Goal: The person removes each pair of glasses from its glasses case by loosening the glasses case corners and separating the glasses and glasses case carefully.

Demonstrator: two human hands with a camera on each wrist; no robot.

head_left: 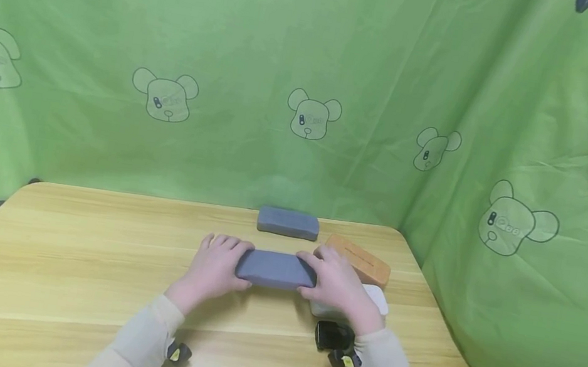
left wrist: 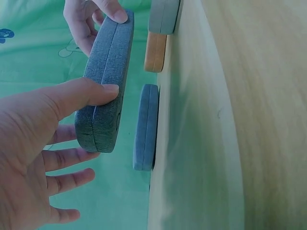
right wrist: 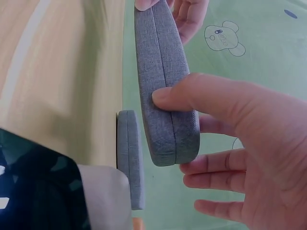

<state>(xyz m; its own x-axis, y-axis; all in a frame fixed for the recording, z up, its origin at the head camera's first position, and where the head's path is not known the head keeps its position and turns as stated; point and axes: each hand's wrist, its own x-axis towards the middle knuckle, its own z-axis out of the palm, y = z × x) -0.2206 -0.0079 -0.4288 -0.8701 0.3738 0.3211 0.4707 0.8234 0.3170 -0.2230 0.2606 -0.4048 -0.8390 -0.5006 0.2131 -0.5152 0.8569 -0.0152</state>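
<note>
A grey-blue fabric glasses case [head_left: 276, 270] is held up off the table by both hands, one at each end. My left hand [head_left: 214, 265] pinches its left end, the thumb [left wrist: 91, 93] lying on the seamed long side nearest me. At the opposite end my right hand [head_left: 335, 280] grips it the same way, with the thumb [right wrist: 177, 95] across the seam. In both wrist views the case looks closed, its seam line unbroken. The lower fingers of each hand spread loosely beyond the case.
Another grey-blue case [head_left: 288, 223] lies at the table's back edge. Right of it are an orange case [head_left: 359, 260] with small print and a whitish case [head_left: 376, 298], partly behind the right hand. A glossy black object [head_left: 332, 336] sits by the right wrist. Green curtains surround the wooden table [head_left: 89, 254].
</note>
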